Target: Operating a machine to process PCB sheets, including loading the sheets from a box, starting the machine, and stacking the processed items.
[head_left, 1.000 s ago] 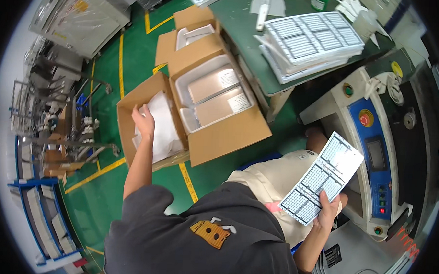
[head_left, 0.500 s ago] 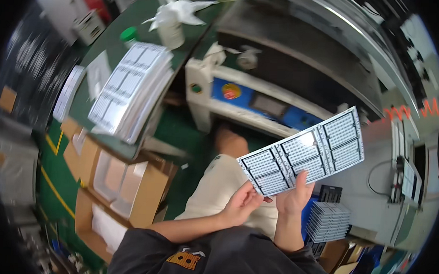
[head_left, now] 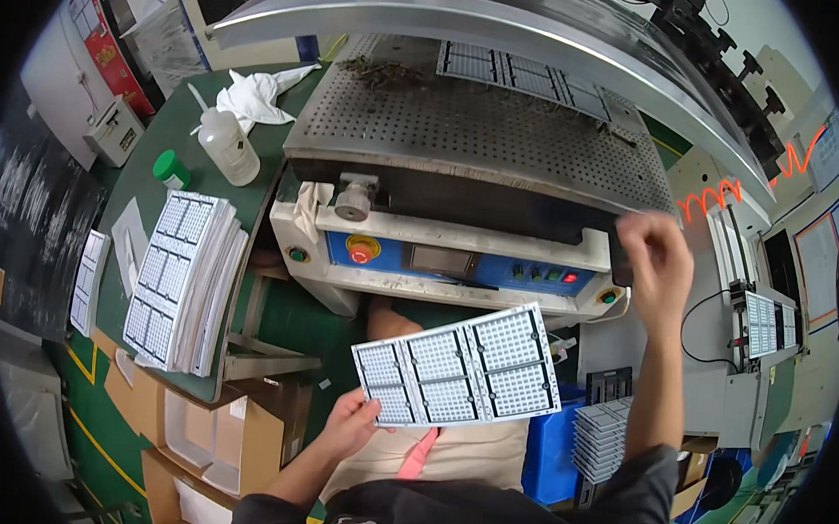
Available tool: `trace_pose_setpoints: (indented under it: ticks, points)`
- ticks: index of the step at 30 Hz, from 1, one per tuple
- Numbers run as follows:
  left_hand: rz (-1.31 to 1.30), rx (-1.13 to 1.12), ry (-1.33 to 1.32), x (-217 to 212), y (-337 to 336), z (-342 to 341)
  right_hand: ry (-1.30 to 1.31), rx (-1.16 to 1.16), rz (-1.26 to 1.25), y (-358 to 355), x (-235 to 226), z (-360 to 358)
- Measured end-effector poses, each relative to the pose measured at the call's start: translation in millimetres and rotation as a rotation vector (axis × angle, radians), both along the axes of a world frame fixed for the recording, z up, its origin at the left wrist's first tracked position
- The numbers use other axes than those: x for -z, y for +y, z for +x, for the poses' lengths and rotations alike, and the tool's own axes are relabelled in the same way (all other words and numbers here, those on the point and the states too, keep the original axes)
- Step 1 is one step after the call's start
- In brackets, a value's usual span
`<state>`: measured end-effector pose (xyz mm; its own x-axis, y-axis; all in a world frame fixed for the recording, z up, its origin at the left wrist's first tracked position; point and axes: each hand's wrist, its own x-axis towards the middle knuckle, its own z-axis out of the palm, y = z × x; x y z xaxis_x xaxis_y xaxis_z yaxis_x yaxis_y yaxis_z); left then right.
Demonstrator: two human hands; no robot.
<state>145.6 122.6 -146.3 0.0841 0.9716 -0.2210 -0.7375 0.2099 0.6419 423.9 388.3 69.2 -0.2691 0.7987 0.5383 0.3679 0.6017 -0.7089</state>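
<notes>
My left hand [head_left: 350, 426] is closed on the lower left corner of a white circuit board panel [head_left: 457, 371]. The panel has dark dividing lines and rows of small pads, and it is tilted above my lap. My right hand [head_left: 661, 263] is raised away from it, at the right front of a machine with a perforated metal bed [head_left: 397, 135]. Its fingers are bent but apart, with nothing visible in them. A similar panel [head_left: 530, 78] lies toward the back of that bed, under a raised metal frame [head_left: 430, 10].
On the green table at left are a stack of panels [head_left: 161, 279], a squeeze bottle [head_left: 228, 151], a green-capped container [head_left: 171, 169] and a white cloth [head_left: 258, 96]. Below stand cardboard boxes [head_left: 262, 442]. More stacked panels [head_left: 601, 439] and a blue bin [head_left: 547, 455] sit at right.
My right hand has let go of the panel and moved up to the machine's right side. The panel, now in my left hand alone, has shifted left and down. My view has turned toward the bed.
</notes>
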Motion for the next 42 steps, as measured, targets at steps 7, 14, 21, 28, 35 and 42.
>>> trace_pose_setpoints:
  ticks: [7, 14, 21, 28, 35, 42]
  points:
    - [-0.105, 0.063, 0.052, 17, -13, 20, -0.329, 0.116, 0.381, 136, -63, -86]
    - [-0.227, 0.165, 0.105, 20, -17, 16, -0.936, 0.089, 0.362, 171, -98, -86]
    - [-0.256, 0.207, 0.140, 28, -15, 11, -0.834, 0.466, 0.429, 220, -118, -48]
    - [-0.182, 0.183, 0.130, 26, -19, 13, -0.886, 0.232, 0.349, 187, -109, -66]
    - [-0.104, 0.294, 0.219, -4, -17, -21, -0.946, -0.266, 0.087, 83, -101, -56]
    - [0.098, 0.350, 0.289, -72, 29, -40, -1.007, -0.265, 0.249, 62, -84, -52]
